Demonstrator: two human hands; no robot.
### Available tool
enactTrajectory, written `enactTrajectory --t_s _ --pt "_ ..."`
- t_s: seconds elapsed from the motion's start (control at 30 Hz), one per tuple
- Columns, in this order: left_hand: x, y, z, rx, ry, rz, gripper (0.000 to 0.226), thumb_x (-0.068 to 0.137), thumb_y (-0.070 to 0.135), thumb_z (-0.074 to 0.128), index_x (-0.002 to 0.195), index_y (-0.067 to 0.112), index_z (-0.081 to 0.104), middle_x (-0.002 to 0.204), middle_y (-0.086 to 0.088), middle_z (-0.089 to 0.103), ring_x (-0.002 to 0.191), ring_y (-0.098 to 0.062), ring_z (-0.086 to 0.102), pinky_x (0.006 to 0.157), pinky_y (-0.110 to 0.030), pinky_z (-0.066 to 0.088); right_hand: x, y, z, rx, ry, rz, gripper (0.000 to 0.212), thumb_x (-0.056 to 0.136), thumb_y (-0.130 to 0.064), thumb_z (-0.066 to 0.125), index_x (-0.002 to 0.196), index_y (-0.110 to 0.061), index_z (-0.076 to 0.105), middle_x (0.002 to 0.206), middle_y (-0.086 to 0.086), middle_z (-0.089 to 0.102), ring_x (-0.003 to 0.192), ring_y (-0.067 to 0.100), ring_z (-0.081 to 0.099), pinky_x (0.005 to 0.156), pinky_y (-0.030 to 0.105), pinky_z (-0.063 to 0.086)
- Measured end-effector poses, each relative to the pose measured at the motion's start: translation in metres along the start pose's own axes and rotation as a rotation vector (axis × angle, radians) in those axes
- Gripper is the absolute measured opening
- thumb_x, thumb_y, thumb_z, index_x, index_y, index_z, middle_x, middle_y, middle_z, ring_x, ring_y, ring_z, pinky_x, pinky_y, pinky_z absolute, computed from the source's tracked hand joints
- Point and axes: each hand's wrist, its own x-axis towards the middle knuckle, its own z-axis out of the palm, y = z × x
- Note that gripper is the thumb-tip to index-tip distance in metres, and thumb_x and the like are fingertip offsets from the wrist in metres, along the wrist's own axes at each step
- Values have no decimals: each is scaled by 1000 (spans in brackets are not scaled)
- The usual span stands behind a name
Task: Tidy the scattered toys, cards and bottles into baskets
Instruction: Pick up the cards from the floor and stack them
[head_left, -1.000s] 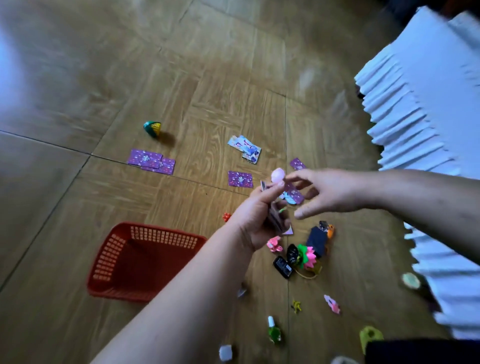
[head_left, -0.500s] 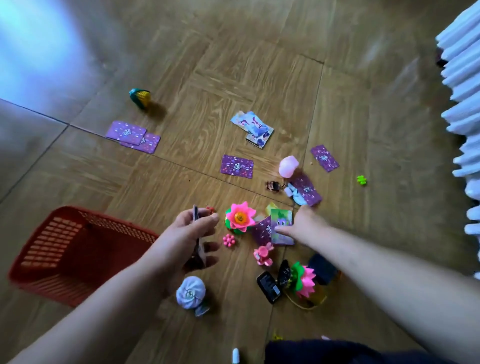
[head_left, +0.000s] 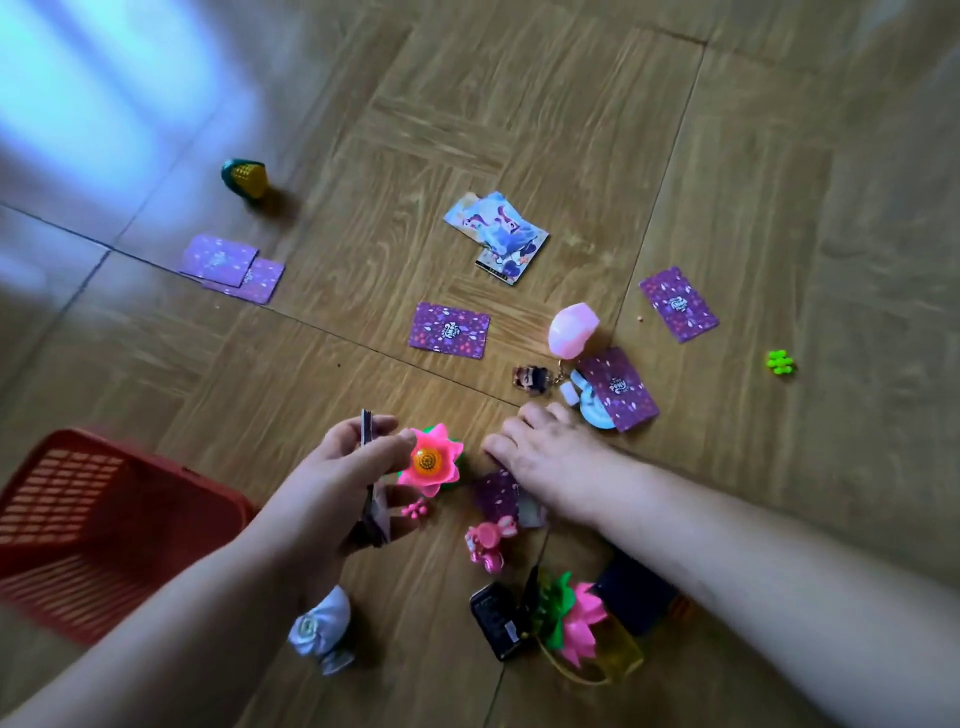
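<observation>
While most of the clutter lies loose on the floor (head_left: 727, 156), the tidying looks barely begun. Nearest the person sit a white rose (head_left: 319, 629), a black case (head_left: 496, 623) and a pink lotus (head_left: 579, 621), with a small pink toy (head_left: 488, 540) just beyond. The left hand (head_left: 337, 483) pinches a thin stack of cards (head_left: 367, 431) edge-up between thumb and fingers, just beside a second lotus (head_left: 431, 460). The right hand (head_left: 545, 452) lies palm-down, fingers stretched out, resting on a purple card (head_left: 496, 493); its thumb is hidden. The red basket (head_left: 104, 519) stands to the left, near the left hand, and no toy shows in its blurred visible part. Further out lie a keychain (head_left: 530, 379), a pink egg (head_left: 571, 330), more loose cards (head_left: 449, 330) and picture cards (head_left: 501, 234). Well apart are a corn toy (head_left: 244, 179) and a green piece (head_left: 781, 362). All of these are left to gather; I can pick out no bottle.
</observation>
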Motion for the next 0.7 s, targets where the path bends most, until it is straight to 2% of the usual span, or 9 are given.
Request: enactTrajectory --t_s 0.07,0.17,0.23,0.3,0.4,0.5,0.57,0.63,0.7 --pt "6 0 3 -5 17 -4 26 89 22 65 114 19 57 78 -1 71 62 -18 65 60 -33 55 -5 4 -5 34 -50 64 57 82 -27 69 130 -18 41 131 8 35 127 30 29 101 44 30" --pt "11 1 15 6 -9 14 27 88 22 66 114 20 57 79 -3 72 68 -22 65 75 -44 51 -27 13 2 211 -77 147 47 77 -39 72 115 -18 55 123 7 41 120 29 36 95 40 37" --pt "14 1 20 27 -26 30 26 88 22 66 113 22 57 79 -3 72 72 -23 65 77 -46 48 -44 21 7 463 40 298 37 80 -45 69 103 -18 59 111 5 55 109 27 51 82 34 44" --pt "17 1 23 38 -42 43 25 87 23 68 111 25 59 92 -7 70 77 -25 66 73 -43 49 -57 34 4 697 265 581 33 84 -44 66 99 -15 60 98 5 66 96 28 58 69 32 40" --pt "18 -1 26 24 -44 33 24 86 26 69 108 28 61 102 -10 67 80 -26 66 67 -38 50 -54 62 6 856 462 944 38 82 -38 70 105 -10 57 103 10 67 97 32 59 66 29 33" --pt "13 -4 34 27 -56 28 24 87 25 68 110 28 61 100 -7 65 74 -19 64 69 -38 50 -34 80 18 944 317 1039 68 60 -40 86 108 -9 49 109 11 64 94 28 64 70 26 45" --pt "12 -6 39 31 -58 28 23 88 24 67 110 27 61 98 -6 64 74 -19 63 70 -37 50 -25 85 22 905 228 1046 84 50 -46 89 113 -9 48 116 13 59 99 29 63 83 33 52" --pt "10 -5 42 26 -58 25 22 88 25 67 109 27 61 98 -7 64 77 -22 61 73 -38 47 -26 87 20 853 178 1048 87 53 -48 87 120 -9 48 123 15 51 112 31 55 94 34 46" --pt "10 -3 47 27 -63 33 22 88 25 67 109 26 62 99 -7 64 79 -23 59 73 -38 46 -33 91 18 876 164 1014 72 60 -44 85 116 -11 53 119 12 56 111 30 56 89 32 46"
